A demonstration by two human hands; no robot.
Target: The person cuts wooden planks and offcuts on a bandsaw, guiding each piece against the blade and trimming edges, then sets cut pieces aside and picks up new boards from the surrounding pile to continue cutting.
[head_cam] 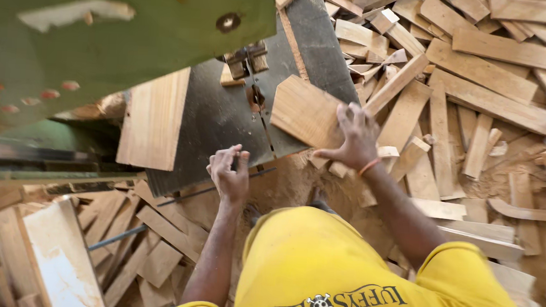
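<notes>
Right hand [356, 136] grip is flat, fingers spread on the wood panel [304, 111] by the saw blade [254, 95]; left hand [229, 173] half-curled, empty. A slip could carry fingers bladeward.
</notes>
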